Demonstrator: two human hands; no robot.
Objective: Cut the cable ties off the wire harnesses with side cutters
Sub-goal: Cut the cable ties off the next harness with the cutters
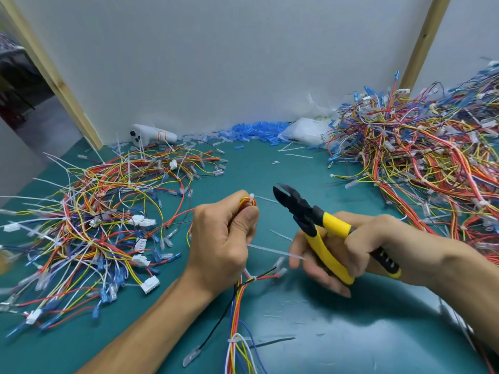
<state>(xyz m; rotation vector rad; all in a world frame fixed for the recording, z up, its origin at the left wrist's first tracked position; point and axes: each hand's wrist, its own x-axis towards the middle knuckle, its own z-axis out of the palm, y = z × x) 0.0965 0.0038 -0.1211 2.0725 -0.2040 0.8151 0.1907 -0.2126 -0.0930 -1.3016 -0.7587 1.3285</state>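
In the head view, a wire harness (pixel 247 203) is being pinched in the curled left hand (pixel 224 238), with its white cable tie (pixel 251 197) not yet cut. The side cutters (pixel 307 214) are being gripped by the right hand (pixel 348 247), with the blades near the tie. Tangled harness piles (pixel 89 220) are lying on either side, so much work is judged to be left.
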